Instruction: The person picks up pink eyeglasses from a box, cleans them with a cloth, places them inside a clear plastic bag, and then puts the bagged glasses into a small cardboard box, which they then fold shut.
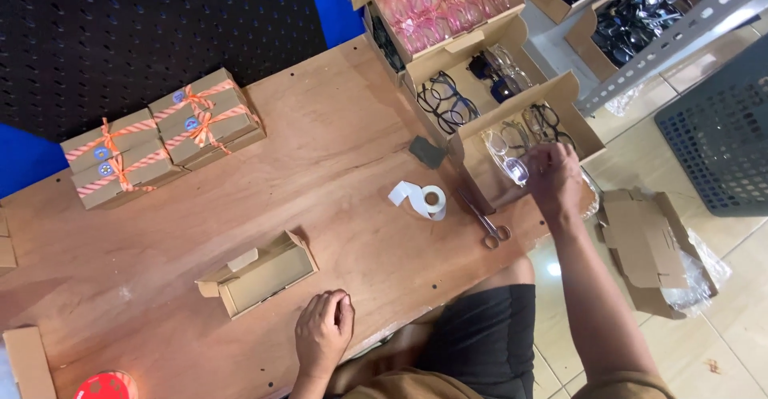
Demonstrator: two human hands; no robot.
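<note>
My right hand reaches into a cardboard box of eyeglasses at the table's right edge, its fingers closed on a clear-framed pair of glasses. My left hand rests on the wooden table near its front edge, fingers curled, holding nothing. Just left of it lies an open, empty small cardboard box.
Scissors, a white label roll and a dark grey pad lie mid-table. Ribbon-tied boxes are stacked at the back left. More boxes of pink and black glasses stand behind. Flattened cartons lie on the floor.
</note>
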